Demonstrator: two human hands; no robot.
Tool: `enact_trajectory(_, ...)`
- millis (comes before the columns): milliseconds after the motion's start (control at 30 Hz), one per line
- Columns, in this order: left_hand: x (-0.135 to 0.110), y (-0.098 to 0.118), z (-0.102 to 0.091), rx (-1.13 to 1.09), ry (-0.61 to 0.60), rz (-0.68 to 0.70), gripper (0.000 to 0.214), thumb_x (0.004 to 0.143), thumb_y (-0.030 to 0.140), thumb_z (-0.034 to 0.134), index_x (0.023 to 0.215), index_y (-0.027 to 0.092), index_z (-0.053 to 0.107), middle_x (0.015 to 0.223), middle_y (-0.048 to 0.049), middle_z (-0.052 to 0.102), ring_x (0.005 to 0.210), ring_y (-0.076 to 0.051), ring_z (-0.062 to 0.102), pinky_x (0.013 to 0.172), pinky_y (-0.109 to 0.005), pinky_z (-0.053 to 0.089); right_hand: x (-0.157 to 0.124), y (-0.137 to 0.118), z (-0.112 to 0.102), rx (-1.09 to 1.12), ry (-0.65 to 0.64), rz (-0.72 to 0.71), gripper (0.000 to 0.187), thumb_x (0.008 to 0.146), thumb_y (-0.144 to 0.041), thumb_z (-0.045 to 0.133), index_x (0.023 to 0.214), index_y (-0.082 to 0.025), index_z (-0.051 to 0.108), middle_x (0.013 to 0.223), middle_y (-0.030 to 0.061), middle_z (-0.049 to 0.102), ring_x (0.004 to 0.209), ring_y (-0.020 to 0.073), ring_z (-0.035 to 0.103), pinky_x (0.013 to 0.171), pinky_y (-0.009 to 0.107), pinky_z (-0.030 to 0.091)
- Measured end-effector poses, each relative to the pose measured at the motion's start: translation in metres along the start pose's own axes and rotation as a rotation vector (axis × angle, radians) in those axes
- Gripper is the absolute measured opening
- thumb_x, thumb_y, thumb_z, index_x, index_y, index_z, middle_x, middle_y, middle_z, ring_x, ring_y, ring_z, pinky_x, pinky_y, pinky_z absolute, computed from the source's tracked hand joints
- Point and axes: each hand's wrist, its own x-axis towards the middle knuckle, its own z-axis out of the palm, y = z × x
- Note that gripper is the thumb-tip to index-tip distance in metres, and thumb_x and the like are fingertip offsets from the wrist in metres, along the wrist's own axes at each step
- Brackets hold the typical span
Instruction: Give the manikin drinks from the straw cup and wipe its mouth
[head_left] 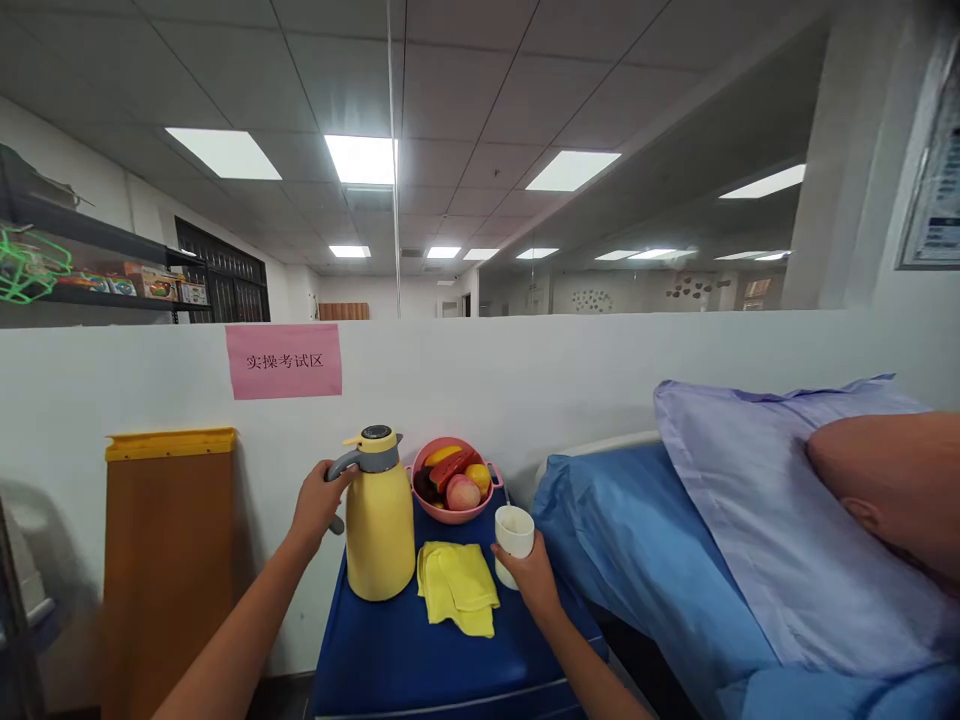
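My left hand (321, 503) is closed round the grey handle of a yellow thermos jug (381, 535), which stands upright on the left of a blue-covered bedside table (405, 655). On the right, my right hand (530, 573) grips a white cup (514, 532) by its side; the cup is upright, and whether its base touches the table I cannot tell. A folded yellow cloth (457, 588) lies between the jug and the cup. Behind the cloth sits a pink basket (451, 516) of fruit, with a peach, a banana and several other pieces.
To the right is a bed with blue bedding (630, 530), a lilac pillow (739, 500) and a manikin's head (892, 480). A low white wall (450, 380) with glass above runs behind the table. A brown board (169, 560) leans at the left.
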Motion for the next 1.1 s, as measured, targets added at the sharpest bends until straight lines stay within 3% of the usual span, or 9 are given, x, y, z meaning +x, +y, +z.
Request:
enact_trajectory(133,-0.006,0.027,0.001,-0.132,-0.231,-0.066,0.052,0.076,0.070,0.052,0.062,0.023,0.036,0.050,0.0098,0.026,0.042,-0.008,0.025,0.039,-0.023,0.027,-0.023,-0.023,-0.010,0.028,-0.047,-0.011,0.052,0.057,-0.043,0.079,0.097,-0.020,0.057,0.093,0.0075,0.071,0.088,0.0293,0.068,0.081,0.041,0.054)
enact_trajectory(200,-0.016,0.039,0.004,-0.179,-0.244,-0.112,0.056,0.074,0.073,0.052,0.059,0.024,0.032,0.049,0.0099,0.023,0.042,-0.007,0.021,0.038,-0.022,0.022,-0.035,-0.038,-0.018,0.037,-0.057,-0.016,0.049,0.058,-0.042,0.078,0.096,-0.019,0.058,0.092,0.0078,0.071,0.087,0.0298,0.068,0.079,0.041,0.054)
enact_trajectory(367,-0.029,0.069,0.000,0.000,-0.103,-0.103,0.060,0.072,0.077,0.049,0.052,0.024,0.032,0.044,0.0067,0.026,0.041,-0.010,0.025,0.038,-0.025,0.021,-0.067,-0.073,-0.042,0.090,-0.090,-0.060,0.048,0.060,-0.043,0.076,0.098,-0.018,0.059,0.098,0.0102,0.072,0.088,0.0297,0.068,0.078,0.040,0.054)
enact_trajectory(467,-0.032,0.098,-0.018,0.189,-0.105,-0.018,0.063,0.073,0.081,0.042,0.047,0.023,0.036,0.042,0.0030,0.031,0.040,-0.012,0.031,0.039,-0.028,0.024,-0.091,-0.094,-0.055,0.129,-0.116,-0.088,0.052,0.061,-0.043,0.077,0.103,-0.018,0.058,0.098,0.0095,0.072,0.086,0.0287,0.067,0.074,0.039,0.054)
enact_trajectory(533,-0.039,0.125,-0.032,0.353,-0.097,0.102,0.065,0.073,0.080,0.040,0.045,0.021,0.046,0.044,-0.0018,0.042,0.044,-0.018,0.043,0.042,-0.030,0.031,-0.111,-0.111,-0.062,0.155,-0.160,-0.105,0.052,0.060,-0.039,0.078,0.104,-0.018,0.058,0.096,0.0079,0.072,0.086,0.0273,0.066,0.074,0.037,0.054)
enact_trajectory(667,-0.066,0.187,-0.050,0.613,-0.181,0.304,0.070,0.077,0.079,0.035,0.052,0.019,0.062,0.060,-0.0093,0.060,0.062,-0.027,0.060,0.057,-0.035,0.042,-0.156,-0.150,-0.070,0.234,-0.237,-0.095,0.049,0.062,-0.030,0.076,0.106,-0.020,0.056,0.093,0.0037,0.070,0.083,0.0225,0.064,0.077,0.034,0.052)
enact_trajectory(833,-0.110,0.256,-0.061,0.845,-0.262,0.407,0.075,0.077,0.082,0.030,0.049,0.019,0.060,0.055,-0.0080,0.054,0.057,-0.025,0.057,0.057,-0.035,0.037,-0.199,-0.205,-0.077,0.344,-0.255,-0.098,0.050,0.062,-0.025,0.075,0.106,-0.020,0.054,0.093,0.0015,0.068,0.080,0.0190,0.063,0.076,0.031,0.052)
enact_trajectory(967,-0.143,0.291,-0.066,0.930,-0.388,0.447,0.075,0.075,0.083,0.034,0.059,0.019,0.070,0.064,-0.0092,0.062,0.061,-0.023,0.058,0.057,-0.033,0.036,-0.215,-0.235,-0.091,0.332,-0.241,-0.100,0.050,0.062,-0.024,0.075,0.107,-0.020,0.053,0.089,0.0003,0.067,0.074,0.0174,0.061,0.070,0.029,0.051)
enact_trajectory(1100,-0.174,0.313,-0.060,1.056,-0.508,0.515,0.076,0.076,0.083,0.033,0.059,0.019,0.071,0.065,-0.0111,0.064,0.060,-0.021,0.056,0.059,-0.032,0.034,-0.226,-0.249,-0.105,0.263,-0.221,-0.102,0.053,0.061,-0.023,0.074,0.109,-0.021,0.052,0.090,0.0006,0.067,0.074,0.0180,0.061,0.071,0.030,0.051)
